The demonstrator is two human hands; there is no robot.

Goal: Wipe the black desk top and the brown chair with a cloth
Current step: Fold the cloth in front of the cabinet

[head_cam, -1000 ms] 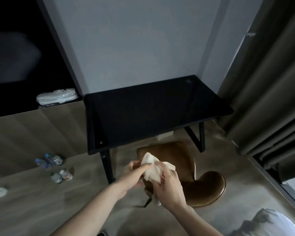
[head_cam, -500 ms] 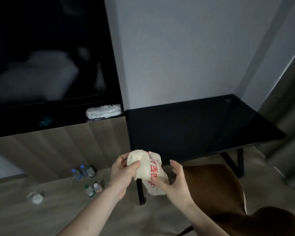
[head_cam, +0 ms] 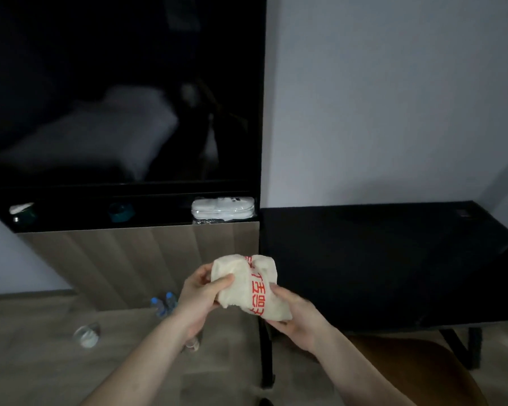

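A bunched cream cloth with red printed characters is held in front of me by both hands. My left hand pinches its left side with the thumb on top. My right hand cups it from below and the right. The black desk top lies to the right, its left edge just behind the cloth. Only a dark part of the brown chair shows under the desk at the lower right.
A wood-fronted cabinet with a dark screen above stands on the left, packed white slippers on its ledge. Water bottles and a clear lid-like object lie on the floor. A black desk leg stands between my arms.
My view has swung up and to the left, so the chair has slid mostly out of sight. Both hands have kept turning and bunching the cloth, and the right hand now grips it from below.
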